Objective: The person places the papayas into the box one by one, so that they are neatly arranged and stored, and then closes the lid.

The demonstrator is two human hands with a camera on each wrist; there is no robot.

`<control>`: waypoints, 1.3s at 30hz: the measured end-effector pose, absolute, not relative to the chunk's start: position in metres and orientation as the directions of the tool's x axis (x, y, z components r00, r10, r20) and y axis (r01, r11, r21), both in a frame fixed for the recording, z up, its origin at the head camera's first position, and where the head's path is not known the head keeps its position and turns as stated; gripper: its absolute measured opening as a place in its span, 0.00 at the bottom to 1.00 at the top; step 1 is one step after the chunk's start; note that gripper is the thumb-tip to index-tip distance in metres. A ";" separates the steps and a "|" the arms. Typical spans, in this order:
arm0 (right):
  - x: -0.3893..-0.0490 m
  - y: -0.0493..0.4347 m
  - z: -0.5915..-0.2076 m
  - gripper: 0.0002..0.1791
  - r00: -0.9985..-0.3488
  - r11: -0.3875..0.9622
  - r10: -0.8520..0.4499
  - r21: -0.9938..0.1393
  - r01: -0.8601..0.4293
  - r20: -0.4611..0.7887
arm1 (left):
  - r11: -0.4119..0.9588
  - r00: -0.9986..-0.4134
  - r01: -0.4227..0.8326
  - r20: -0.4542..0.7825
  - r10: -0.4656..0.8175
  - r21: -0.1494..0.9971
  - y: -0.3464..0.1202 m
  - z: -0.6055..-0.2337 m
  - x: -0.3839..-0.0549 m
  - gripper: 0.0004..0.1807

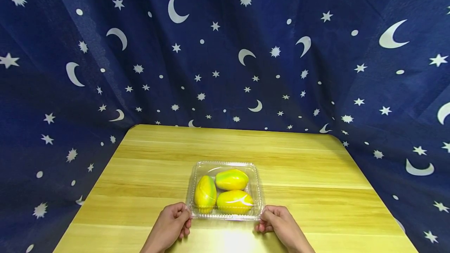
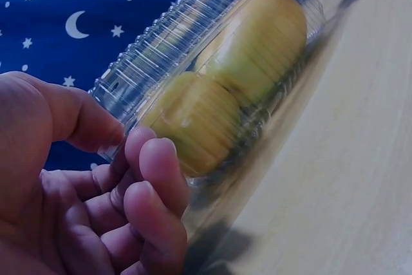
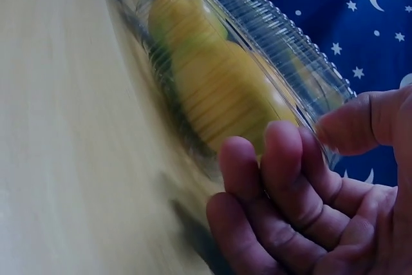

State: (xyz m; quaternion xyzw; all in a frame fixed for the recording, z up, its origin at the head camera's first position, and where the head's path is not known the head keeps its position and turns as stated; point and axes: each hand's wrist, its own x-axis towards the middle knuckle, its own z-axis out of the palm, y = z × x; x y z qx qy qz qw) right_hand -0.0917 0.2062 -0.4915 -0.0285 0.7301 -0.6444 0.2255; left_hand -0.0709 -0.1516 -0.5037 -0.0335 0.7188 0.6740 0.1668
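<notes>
A clear plastic clamshell box (image 1: 225, 217) with its lid down holds three yellow-green mangoes. One mango (image 1: 205, 192) stands lengthwise at the left; another mango (image 1: 232, 179) lies across the back right, and a third mango (image 1: 234, 202) across the front right. My left hand (image 1: 171, 221) pinches the box's front left corner between thumb and curled forefinger. At the front right corner, my right hand (image 1: 277, 223) pinches the rim the same way. Both wrist views show the ribbed box wall (image 2: 174, 37) and the thumbs pressing on the rim from above.
The box is over the front middle of a light wooden table (image 1: 158, 167) with rounded far corners. A dark blue curtain (image 1: 225, 50) printed with white moons and stars hangs behind and along both sides of the table.
</notes>
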 end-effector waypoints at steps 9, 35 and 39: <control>-0.090 0.198 -0.493 0.12 -0.924 0.169 -0.233 -0.949 0.268 -0.303 | 0.101 -0.945 -0.263 -0.277 0.173 0.959 -0.154 -0.503 -0.070 0.12; -0.089 0.192 -0.494 0.13 -0.934 0.212 -0.156 -0.934 0.286 -0.322 | 0.127 -0.942 -0.277 -0.295 0.160 0.952 -0.155 -0.504 -0.072 0.16; -0.089 0.193 -0.493 0.15 -0.937 0.226 -0.165 -0.937 0.267 -0.307 | 0.150 -0.944 -0.262 -0.285 0.164 0.953 -0.156 -0.502 -0.071 0.17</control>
